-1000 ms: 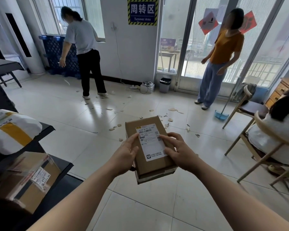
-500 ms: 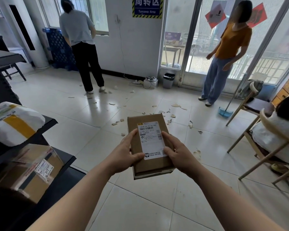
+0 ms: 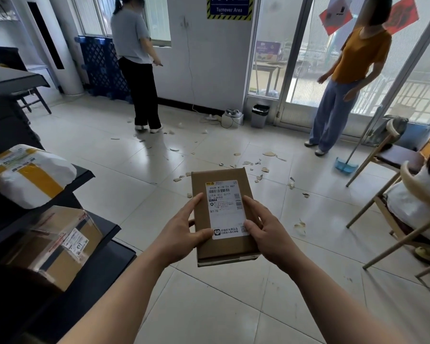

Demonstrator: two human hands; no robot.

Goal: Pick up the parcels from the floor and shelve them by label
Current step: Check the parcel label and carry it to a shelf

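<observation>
I hold a small brown cardboard parcel [image 3: 219, 184] in front of me, above the tiled floor, with its white shipping label [image 3: 225, 207] facing up. My left hand [image 3: 181, 232] grips its left edge, thumb on the top face. My right hand [image 3: 266, 227] grips the right edge, thumb on the label's lower corner. A black shelf unit [image 3: 102, 227] stands at my left. It carries a white and yellow bagged parcel [image 3: 27, 175] on the upper board and a taped brown box [image 3: 57, 244] on the board below.
Cardboard scraps [image 3: 256, 167] litter the floor ahead. A person in a grey shirt [image 3: 132, 45] stands at the back left, a person in an orange shirt [image 3: 353, 60] by the glass door. A wooden chair [image 3: 392, 214] with a seated person is at right, a blue dustpan [image 3: 345, 166] beyond.
The parcel has turned from tilted to nearly straight in my hands. The view has shifted slightly forward and down. The person in grey has turned round by the window.
</observation>
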